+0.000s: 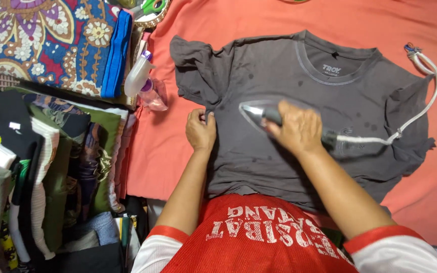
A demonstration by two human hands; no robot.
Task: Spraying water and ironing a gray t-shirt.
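Head camera, looking down: one grey T-shirt [299, 101] lies flat, collar away from the person, on one salmon-pink cloth [188, 162] that covers the work surface. One iron [264, 114] rests on the chest of the shirt with its tip pointing toward the person's left; the right hand [299, 130] is closed around its handle, which the hand mostly hides. One white cord [416, 101] runs from the back of the iron across the shirt's sleeve and out of the top right corner, so its far end is cut off. The left hand [201, 130] sits at the shirt's side edge just below the sleeve, fingers curled and pinching the fabric. A few dark wet spots dot the shirt. Just beside the cloth's left edge lies one spray bottle [142, 81] with a white head and purple trim, on its side. Farther left is one patterned cloth [51, 40] with a folded blue piece against it, and below that a stack of folded clothes [41, 172], too many and too overlapped to count. A pair of green-handled scissors [150, 7] is cut off at the top edge. The person's red and white jersey hides the shirt's hem.
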